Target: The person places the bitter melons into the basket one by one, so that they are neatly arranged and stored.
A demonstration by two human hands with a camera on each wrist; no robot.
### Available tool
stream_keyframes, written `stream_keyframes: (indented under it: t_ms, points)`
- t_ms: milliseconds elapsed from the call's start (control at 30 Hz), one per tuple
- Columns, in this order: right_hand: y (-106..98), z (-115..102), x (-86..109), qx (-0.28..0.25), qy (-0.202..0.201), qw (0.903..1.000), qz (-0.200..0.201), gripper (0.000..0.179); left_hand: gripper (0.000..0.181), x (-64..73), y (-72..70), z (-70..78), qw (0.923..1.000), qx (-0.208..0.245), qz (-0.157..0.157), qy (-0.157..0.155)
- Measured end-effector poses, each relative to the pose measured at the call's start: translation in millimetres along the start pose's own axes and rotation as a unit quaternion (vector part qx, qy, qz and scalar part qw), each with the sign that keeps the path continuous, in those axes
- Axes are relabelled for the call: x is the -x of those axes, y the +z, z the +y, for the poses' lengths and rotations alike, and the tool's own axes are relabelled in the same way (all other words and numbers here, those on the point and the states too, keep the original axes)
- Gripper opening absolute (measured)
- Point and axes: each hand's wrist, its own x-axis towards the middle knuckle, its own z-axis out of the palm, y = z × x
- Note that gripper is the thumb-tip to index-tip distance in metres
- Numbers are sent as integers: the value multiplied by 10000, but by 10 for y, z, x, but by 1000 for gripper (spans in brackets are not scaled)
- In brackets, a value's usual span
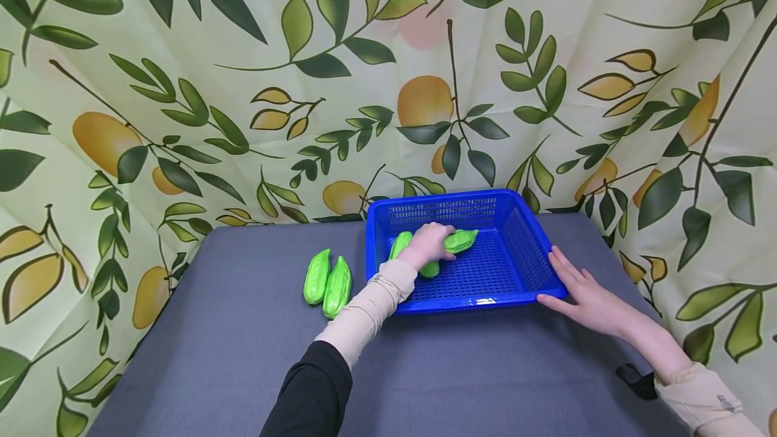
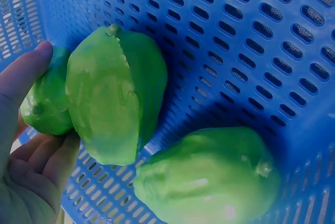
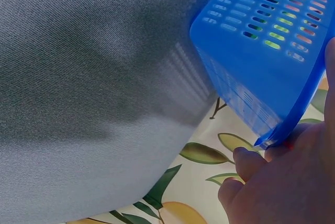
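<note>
Inside a blue plastic basket point(image 1: 473, 301), my left hand point(image 1: 429, 245) holds a green gourd point(image 1: 460, 241) between thumb and fingers. In the left wrist view, the held gourd point(image 2: 48, 96) is partly covered by the thumb and by another gourd point(image 2: 112, 98). A further gourd point(image 2: 209, 177) lies on the basket's floor. Seen from the head, these two are partly hidden under my left hand and wrist. My right hand point(image 1: 585, 299) rests against the basket's right front corner, its fingers extended along the outer side and the thumb near the front rim.
Two more green gourds, one point(image 1: 317, 276) beside the other point(image 1: 337, 287), lie on the grey-covered table point(image 1: 243, 349) left of the basket. A leaf-and-fruit patterned cloth point(image 1: 364, 106) hangs behind and around the table. A black object point(image 1: 637, 381) lies near the right forearm.
</note>
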Motion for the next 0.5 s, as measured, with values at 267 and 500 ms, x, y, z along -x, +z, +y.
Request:
stream_keyframes:
  t_ms: [267, 500]
  points:
    - [9, 3, -3, 33, -20, 10000, 25, 91, 53, 14, 14, -1, 9999, -66, -98, -7]
    - [1, -8, 5, 26, -7, 10000, 9, 92, 38, 23, 26, 4, 9992, -327, -225, 3]
